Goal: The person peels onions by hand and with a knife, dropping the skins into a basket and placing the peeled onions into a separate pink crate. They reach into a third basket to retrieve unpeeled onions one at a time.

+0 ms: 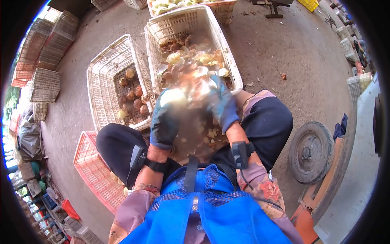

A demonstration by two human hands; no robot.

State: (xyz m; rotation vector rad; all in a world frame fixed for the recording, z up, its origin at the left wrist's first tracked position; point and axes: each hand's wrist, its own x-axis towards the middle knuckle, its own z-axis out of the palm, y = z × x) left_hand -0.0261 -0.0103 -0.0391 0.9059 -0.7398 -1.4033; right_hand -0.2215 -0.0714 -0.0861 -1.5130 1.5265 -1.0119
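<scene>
My left hand (164,122), in a dark blue-green glove, is closed around a pale peeled onion (174,97) over the near edge of a white crate. Across from it, my right hand (222,106), gloved alike, has its fingers curled at the near right of that crate; motion blur hides what they grip. Brown and white streaks of moving onion skin (194,79) smear the space between the hands. Behind them the white crate (221,34) holds loose onion peel and pale scraps.
A second white crate (92,81) at the left contains several brown onions (131,95). Pale onions (170,5) fill a crate at the top. A pink crate (99,175) stands by my left leg. At the right are a wheel (310,152) and a metal panel (349,175).
</scene>
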